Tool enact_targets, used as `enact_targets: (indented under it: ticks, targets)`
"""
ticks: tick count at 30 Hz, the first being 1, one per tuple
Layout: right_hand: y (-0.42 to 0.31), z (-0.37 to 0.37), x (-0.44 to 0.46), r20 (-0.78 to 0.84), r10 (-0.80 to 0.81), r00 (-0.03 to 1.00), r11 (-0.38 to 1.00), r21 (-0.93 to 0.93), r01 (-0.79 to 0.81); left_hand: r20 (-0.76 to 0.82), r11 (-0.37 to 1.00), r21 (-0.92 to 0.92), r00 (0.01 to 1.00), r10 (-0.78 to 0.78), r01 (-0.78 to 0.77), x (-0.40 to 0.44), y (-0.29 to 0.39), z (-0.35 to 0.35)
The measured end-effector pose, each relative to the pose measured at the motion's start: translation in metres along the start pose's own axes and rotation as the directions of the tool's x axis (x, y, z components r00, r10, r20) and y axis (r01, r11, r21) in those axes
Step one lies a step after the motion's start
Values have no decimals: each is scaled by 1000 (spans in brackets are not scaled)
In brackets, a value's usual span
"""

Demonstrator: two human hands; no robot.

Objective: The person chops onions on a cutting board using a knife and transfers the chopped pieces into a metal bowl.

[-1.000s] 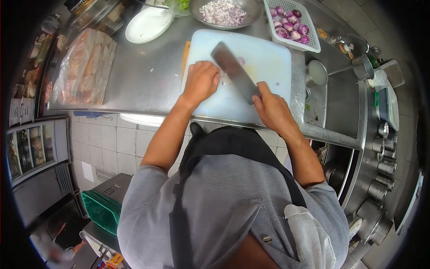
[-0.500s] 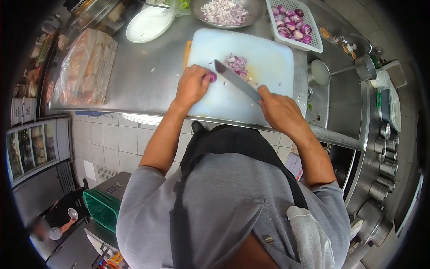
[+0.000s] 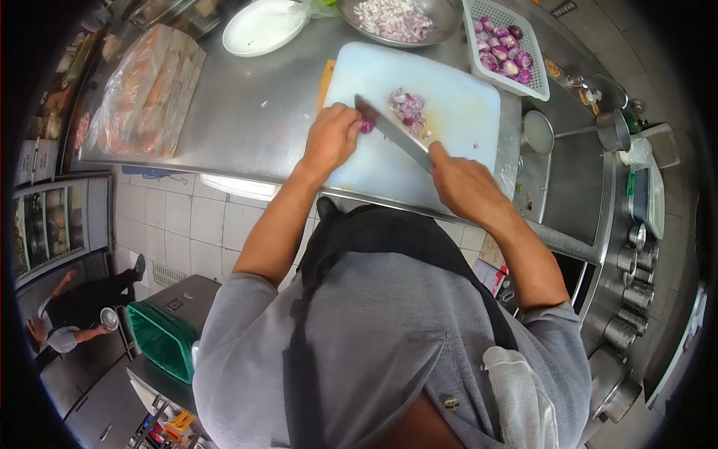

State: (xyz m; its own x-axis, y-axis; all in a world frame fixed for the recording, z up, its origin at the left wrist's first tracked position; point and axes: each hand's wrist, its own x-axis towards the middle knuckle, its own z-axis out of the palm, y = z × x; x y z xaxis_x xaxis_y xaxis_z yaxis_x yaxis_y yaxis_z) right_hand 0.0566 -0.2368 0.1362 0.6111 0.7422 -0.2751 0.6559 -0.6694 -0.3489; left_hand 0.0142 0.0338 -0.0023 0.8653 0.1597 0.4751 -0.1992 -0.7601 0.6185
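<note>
My right hand grips the handle of a broad kitchen knife, its blade slanting up and left across the white cutting board. At the board's left side, the curled fingers of my left hand hold a purple onion piece. The blade lies right beside that piece; whether it touches is hard to tell. Just beyond the blade is a small pile of chopped onion. Stray bits lie on the board.
Behind the board stand a metal bowl of diced onion and a white basket of peeled purple onions. A white plate and a plastic-wrapped stack are to the left. Another person stands lower left near a green bin.
The view has shifted, moving the board slightly right and up in frame. The knife blade sits closer to my left fingers and the onion piece. The other person at lower left shows more fully.
</note>
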Motion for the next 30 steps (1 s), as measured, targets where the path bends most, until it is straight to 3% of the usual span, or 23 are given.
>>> enact_targets:
  ticks: [2, 11, 17, 21, 26, 30]
  targets:
    - [19, 35, 6, 55, 38, 998, 999, -10, -38, -2, 1000, -10, 1000, 2, -2, -5, 0, 0]
    - [7, 18, 8, 126, 89, 988, 995, 28, -93, -57, 1000, 12, 998, 28, -27, -6, -4, 3]
    - [-4, -25, 29, 232, 95, 968, 995, -52, -85, -61, 998, -5, 996, 68, -69, 1, -5, 4]
    - [17, 19, 5, 138, 82, 987, 995, 41, -88, -53, 999, -6, 998, 35, -35, -6, -8, 3]
    - [-16, -24, 7, 158, 96, 983, 993, -80, -84, -76, 998, -25, 996, 48, -50, -6, -10, 4]
    - [-27, -26, 4, 117, 102, 988, 993, -63, -95, -86, 998, -2, 994, 68, -68, -10, -11, 6]
